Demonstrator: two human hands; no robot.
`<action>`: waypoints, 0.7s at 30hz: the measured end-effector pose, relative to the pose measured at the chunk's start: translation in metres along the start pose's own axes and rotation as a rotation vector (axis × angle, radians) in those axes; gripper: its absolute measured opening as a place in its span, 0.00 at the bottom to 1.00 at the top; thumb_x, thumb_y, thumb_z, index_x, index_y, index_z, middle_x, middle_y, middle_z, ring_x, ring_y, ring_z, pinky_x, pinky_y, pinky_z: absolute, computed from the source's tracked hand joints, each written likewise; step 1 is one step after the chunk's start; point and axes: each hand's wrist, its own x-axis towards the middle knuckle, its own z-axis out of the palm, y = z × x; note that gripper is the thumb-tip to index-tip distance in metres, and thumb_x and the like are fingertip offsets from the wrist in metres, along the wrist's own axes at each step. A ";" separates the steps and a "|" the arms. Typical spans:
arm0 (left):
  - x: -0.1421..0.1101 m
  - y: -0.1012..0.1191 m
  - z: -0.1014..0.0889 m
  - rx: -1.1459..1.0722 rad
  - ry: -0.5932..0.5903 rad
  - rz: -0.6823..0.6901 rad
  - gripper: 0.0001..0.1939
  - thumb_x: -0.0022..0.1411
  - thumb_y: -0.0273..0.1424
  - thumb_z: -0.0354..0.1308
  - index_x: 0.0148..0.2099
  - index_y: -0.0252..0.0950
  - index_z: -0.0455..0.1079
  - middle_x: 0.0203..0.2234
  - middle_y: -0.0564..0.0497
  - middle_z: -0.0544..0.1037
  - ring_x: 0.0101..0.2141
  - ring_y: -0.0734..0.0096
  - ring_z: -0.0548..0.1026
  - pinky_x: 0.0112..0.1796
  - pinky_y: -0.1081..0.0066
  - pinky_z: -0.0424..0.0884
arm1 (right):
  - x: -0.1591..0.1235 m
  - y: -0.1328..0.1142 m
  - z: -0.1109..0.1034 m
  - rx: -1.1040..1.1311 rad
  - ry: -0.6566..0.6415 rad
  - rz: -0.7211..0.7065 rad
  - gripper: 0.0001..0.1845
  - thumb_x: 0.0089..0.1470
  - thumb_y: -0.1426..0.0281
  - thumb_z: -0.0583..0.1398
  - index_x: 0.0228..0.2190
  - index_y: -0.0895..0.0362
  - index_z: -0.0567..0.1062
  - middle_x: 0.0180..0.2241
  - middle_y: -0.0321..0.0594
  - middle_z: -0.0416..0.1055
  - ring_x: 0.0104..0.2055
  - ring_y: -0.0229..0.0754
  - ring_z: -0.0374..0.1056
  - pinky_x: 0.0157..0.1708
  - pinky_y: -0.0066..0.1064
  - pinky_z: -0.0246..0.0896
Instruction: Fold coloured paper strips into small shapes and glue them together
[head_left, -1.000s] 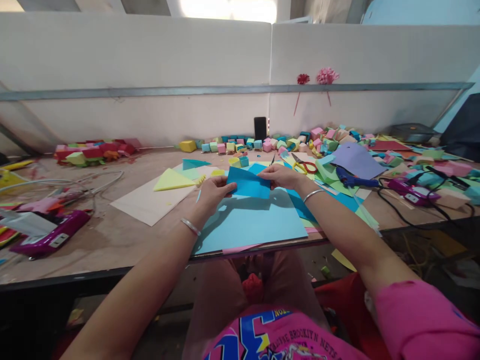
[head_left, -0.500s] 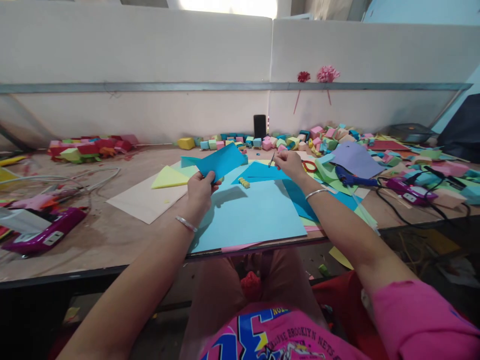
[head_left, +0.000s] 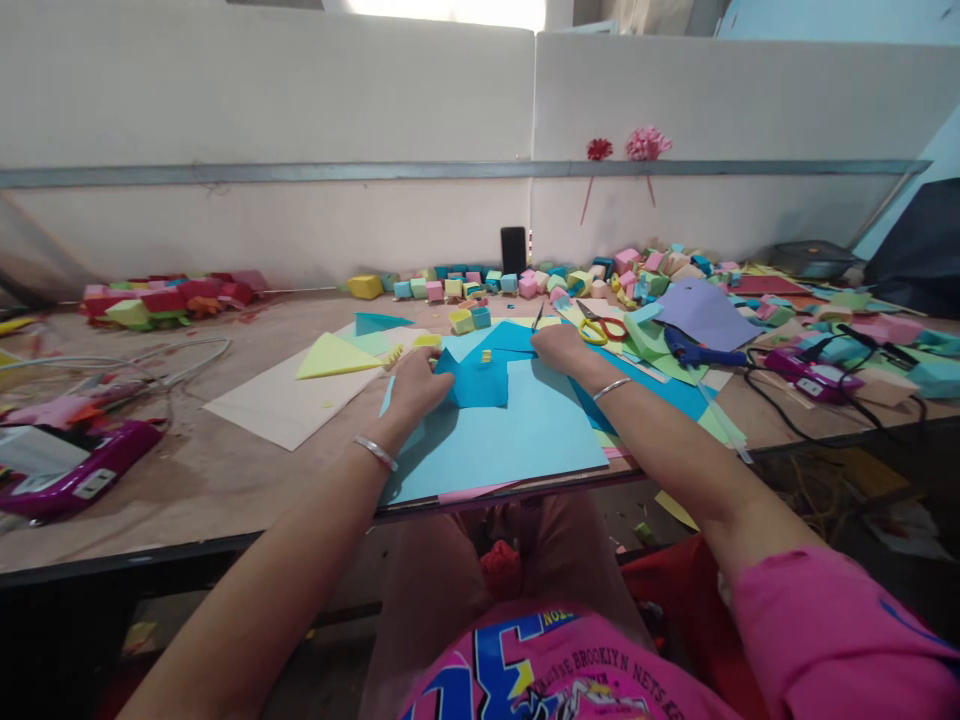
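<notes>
My left hand (head_left: 421,385) is closed on the left edge of a small piece of blue paper (head_left: 480,388), which lies low over a large light-blue sheet (head_left: 517,430). A small yellow paper piece (head_left: 487,355) sits at its upper edge. My right hand (head_left: 561,348) is closed around a thin, dark pen-like tool (head_left: 538,316), whose end sticks up above the fingers. Its exact kind is too small to make out. Under and beside the right hand lies a darker blue sheet (head_left: 511,338). Scissors (head_left: 600,327) with yellow and red handles lie just beyond the right hand.
Several small paper cubes (head_left: 454,288) line the back, near an upright black phone (head_left: 514,250). A blue glue gun (head_left: 701,352) and purple power strip (head_left: 814,375) lie right. Left are another purple power strip (head_left: 90,468), a yellow folded paper (head_left: 334,357) and red paper shapes (head_left: 169,298).
My left hand has lowered the blue paper from above the table onto the light-blue sheet. My right hand has come down slightly to the left, uncovering the scissors.
</notes>
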 end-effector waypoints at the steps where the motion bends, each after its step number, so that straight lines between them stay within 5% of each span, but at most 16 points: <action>1: 0.000 -0.001 0.000 0.029 0.011 0.008 0.18 0.33 0.17 0.62 0.29 0.40 0.70 0.26 0.50 0.74 0.37 0.55 0.74 0.28 0.71 0.63 | -0.001 -0.002 -0.001 0.011 0.018 0.006 0.13 0.59 0.65 0.60 0.40 0.63 0.75 0.44 0.48 0.73 0.49 0.47 0.69 0.51 0.45 0.62; 5: 0.001 -0.006 -0.005 0.124 0.039 0.008 0.18 0.32 0.17 0.63 0.27 0.41 0.66 0.27 0.48 0.73 0.42 0.47 0.72 0.34 0.67 0.65 | -0.004 -0.003 -0.012 0.141 0.168 0.010 0.08 0.56 0.75 0.57 0.35 0.64 0.75 0.43 0.60 0.73 0.51 0.56 0.67 0.49 0.42 0.59; 9: 0.000 -0.002 -0.012 0.161 0.109 0.072 0.22 0.30 0.16 0.65 0.30 0.40 0.65 0.31 0.47 0.72 0.50 0.42 0.67 0.43 0.62 0.65 | -0.011 0.008 -0.033 0.399 0.235 -0.100 0.11 0.57 0.71 0.52 0.33 0.61 0.73 0.37 0.50 0.73 0.43 0.49 0.68 0.42 0.35 0.62; 12: -0.002 0.013 -0.017 0.135 0.134 0.154 0.19 0.37 0.23 0.69 0.34 0.38 0.68 0.37 0.44 0.72 0.54 0.45 0.63 0.47 0.62 0.64 | -0.019 0.014 -0.045 0.610 0.093 -0.280 0.12 0.57 0.64 0.54 0.31 0.59 0.72 0.29 0.40 0.70 0.32 0.39 0.65 0.32 0.29 0.63; 15: -0.007 0.032 -0.020 0.071 0.055 0.177 0.10 0.54 0.36 0.63 0.37 0.36 0.71 0.36 0.44 0.74 0.47 0.54 0.70 0.43 0.64 0.68 | -0.026 0.011 -0.046 0.746 -0.109 -0.420 0.17 0.53 0.57 0.58 0.30 0.59 0.73 0.24 0.35 0.66 0.26 0.35 0.62 0.26 0.27 0.62; 17: -0.014 0.041 -0.021 -0.010 -0.091 0.139 0.16 0.60 0.44 0.57 0.38 0.36 0.74 0.34 0.45 0.77 0.40 0.59 0.74 0.36 0.67 0.70 | -0.028 0.003 -0.043 0.843 -0.302 -0.490 0.19 0.50 0.54 0.61 0.29 0.59 0.73 0.23 0.33 0.65 0.24 0.34 0.61 0.24 0.26 0.62; 21: -0.027 0.045 -0.020 -0.100 -0.494 -0.045 0.19 0.48 0.47 0.69 0.30 0.34 0.76 0.27 0.46 0.77 0.31 0.63 0.75 0.29 0.72 0.69 | -0.029 -0.012 -0.031 0.900 -0.584 -0.516 0.15 0.49 0.58 0.64 0.27 0.58 0.74 0.23 0.33 0.66 0.25 0.33 0.62 0.24 0.24 0.62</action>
